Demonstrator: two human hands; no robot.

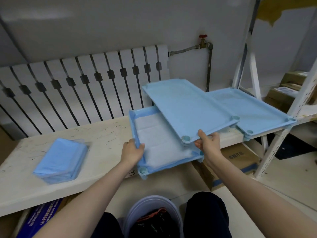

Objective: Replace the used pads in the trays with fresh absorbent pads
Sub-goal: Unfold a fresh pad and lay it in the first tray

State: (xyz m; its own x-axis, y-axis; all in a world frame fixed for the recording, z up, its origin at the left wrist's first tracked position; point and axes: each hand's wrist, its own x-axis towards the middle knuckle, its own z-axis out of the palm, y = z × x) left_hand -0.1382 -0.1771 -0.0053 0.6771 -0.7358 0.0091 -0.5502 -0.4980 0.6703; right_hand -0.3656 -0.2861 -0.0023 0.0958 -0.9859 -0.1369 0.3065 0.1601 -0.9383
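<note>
A light blue tray (133,127) lies on the white shelf board and holds a white absorbent pad (159,141). My left hand (133,150) grips this tray's left rim. My right hand (208,142) holds the near edge of a second blue tray (187,107), lifted and tilted above the first one, partly covering it. A third blue tray (257,110) rests to the right, under the lifted one's far side. A pack of folded blue pads (60,158) in clear wrap lies on the board at the left.
The white shelf board (96,134) stands in front of a radiator (82,86) on the wall. A bucket with a black bag (152,219) sits between my knees. Cardboard boxes (238,160) lie under the board. A white metal rack (301,93) rises at the right.
</note>
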